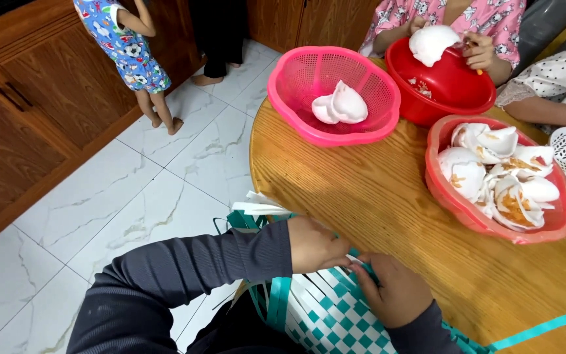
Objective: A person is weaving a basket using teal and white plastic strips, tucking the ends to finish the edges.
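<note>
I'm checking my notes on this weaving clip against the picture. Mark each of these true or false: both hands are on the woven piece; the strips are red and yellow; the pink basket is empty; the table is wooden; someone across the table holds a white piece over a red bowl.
1. Both hands are on the woven piece. True: the left hand and right hand pinch strips of the woven mat.
2. The strips are red and yellow. False: they are teal and white.
3. The pink basket is empty. False: white shell-like pieces lie in it.
4. The table is wooden. True.
5. Someone across the table holds a white piece over a red bowl. True.
</note>
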